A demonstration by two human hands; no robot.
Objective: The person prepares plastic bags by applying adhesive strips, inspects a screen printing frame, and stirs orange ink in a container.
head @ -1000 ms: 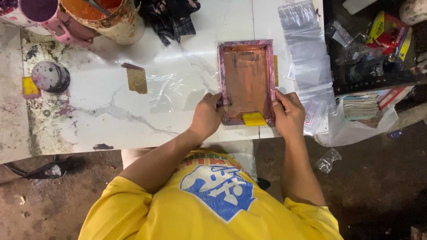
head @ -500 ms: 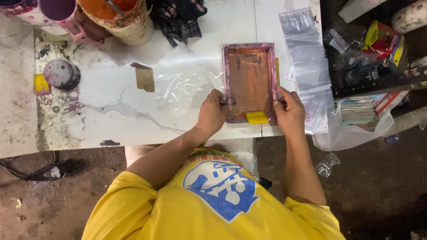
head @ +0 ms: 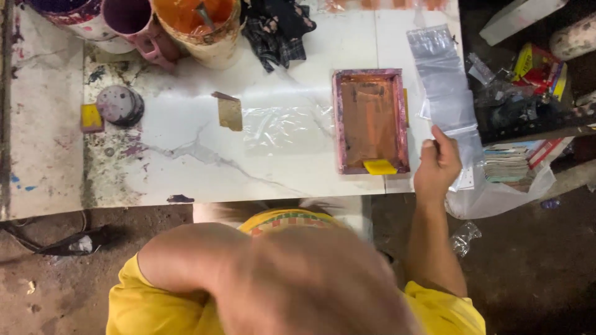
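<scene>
A small printing screen (head: pixel 369 121) with a pink frame and orange ink lies on the white marble table (head: pixel 186 167). A yellow squeegee (head: pixel 380 166) rests on its near edge. My right hand (head: pixel 437 164) is just right of the screen, fingers pinched at the edge of a strip of clear plastic bags (head: pixel 444 80). My left arm (head: pixel 279 279) is raised close to the camera as a large blur, and its hand cannot be made out. A clear plastic bag (head: pixel 282 127) lies flat to the left of the screen.
An orange ink bucket (head: pixel 198 22), a purple cup (head: pixel 130 18) and a dark cloth (head: pixel 276 25) stand at the table's far edge. A brown card (head: pixel 230 113), a round lid (head: pixel 120 105) and a yellow block (head: pixel 91 118) lie left. Stacked papers (head: pixel 509 161) sit right.
Both hands have let go of the screen's near edge. My right hand moved right onto the plastic bags. My left arm lifted off the table toward the camera.
</scene>
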